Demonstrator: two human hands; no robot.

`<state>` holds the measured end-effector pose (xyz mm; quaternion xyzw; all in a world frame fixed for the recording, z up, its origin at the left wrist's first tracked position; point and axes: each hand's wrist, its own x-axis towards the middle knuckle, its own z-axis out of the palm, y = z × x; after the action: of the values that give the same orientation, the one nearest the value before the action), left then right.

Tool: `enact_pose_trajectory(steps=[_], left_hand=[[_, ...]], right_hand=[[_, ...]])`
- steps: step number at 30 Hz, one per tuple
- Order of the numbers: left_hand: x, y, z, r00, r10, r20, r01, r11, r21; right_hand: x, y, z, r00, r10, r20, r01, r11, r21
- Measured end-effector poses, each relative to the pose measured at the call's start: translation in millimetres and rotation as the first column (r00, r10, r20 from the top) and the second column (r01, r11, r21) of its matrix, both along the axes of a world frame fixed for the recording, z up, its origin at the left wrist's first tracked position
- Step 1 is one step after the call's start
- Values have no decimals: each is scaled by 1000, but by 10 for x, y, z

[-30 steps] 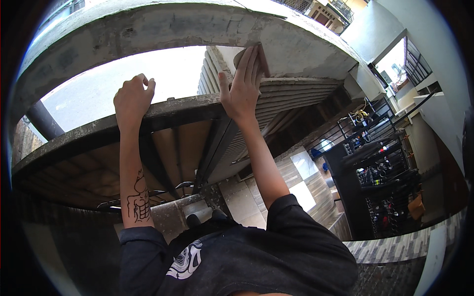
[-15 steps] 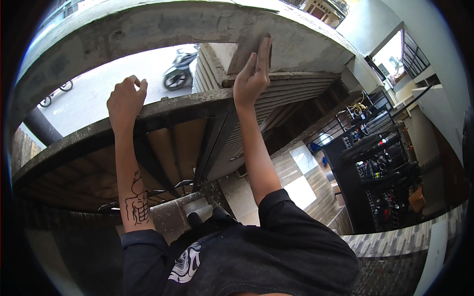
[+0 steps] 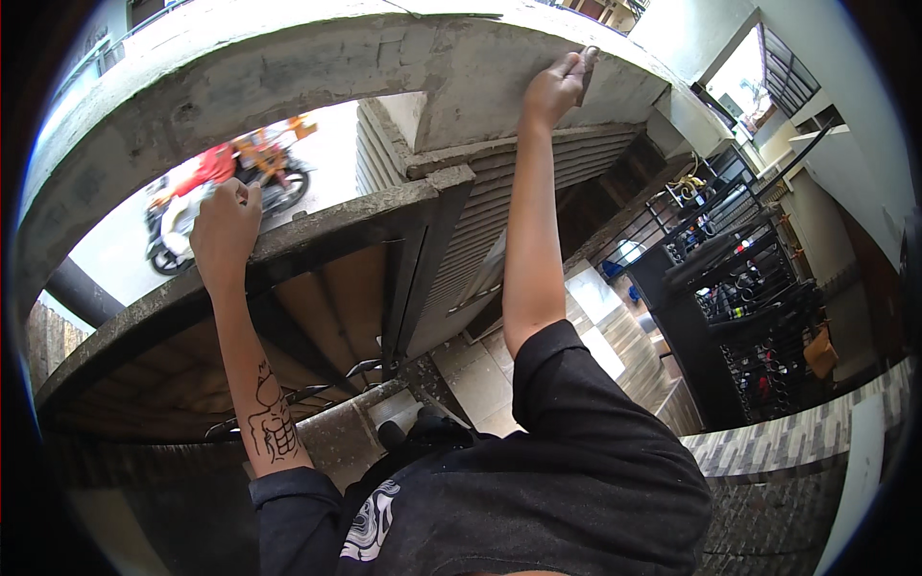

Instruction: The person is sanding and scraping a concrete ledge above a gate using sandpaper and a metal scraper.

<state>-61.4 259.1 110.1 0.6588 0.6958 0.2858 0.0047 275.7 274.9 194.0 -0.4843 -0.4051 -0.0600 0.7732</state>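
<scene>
My right hand (image 3: 557,91) is raised to the grey concrete beam (image 3: 480,82), its fingers closed on a thin, dark brown flat piece (image 3: 587,79). That piece looks like sandpaper and lies against the face of the beam. My left hand (image 3: 228,226), fingers curled in, is over the rough top edge of the dark-framed gate (image 3: 355,219). Whatever its fingers may grip is hidden. Neither hand touches the other.
A red and orange motorcycle (image 3: 230,182) is blurred on the street beyond the gate. Ribbed slats (image 3: 538,173) slope below the beam. At right stands a black rack (image 3: 663,336) crowded with gear. Tiled floor (image 3: 480,379) lies far below.
My right hand has slid right along the beam with the flat piece, its fingers now more bent. The left hand has dropped slightly left. A different motorcycle is in the street.
</scene>
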Motion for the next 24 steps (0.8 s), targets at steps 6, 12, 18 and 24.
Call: enact_pose_trajectory(steps=[6, 12, 18, 24], left_hand=[[31, -8, 36, 1000, 6, 5, -6, 1000, 4], [-37, -42, 49, 998, 58, -13, -59, 995, -75], [-43, 34, 27, 999, 37, 7, -36, 995, -93], [-93, 77, 3, 997, -10, 77, 17, 995, -100]], right_hand=[[346, 212, -362, 935, 39, 353, -3, 995, -104], [314, 203, -371, 962, -31, 272, 71, 988, -137], [872, 189, -66, 991, 117, -65, -116, 993, 20], [1032, 207, -478, 882, -124, 454, 147, 989, -16]])
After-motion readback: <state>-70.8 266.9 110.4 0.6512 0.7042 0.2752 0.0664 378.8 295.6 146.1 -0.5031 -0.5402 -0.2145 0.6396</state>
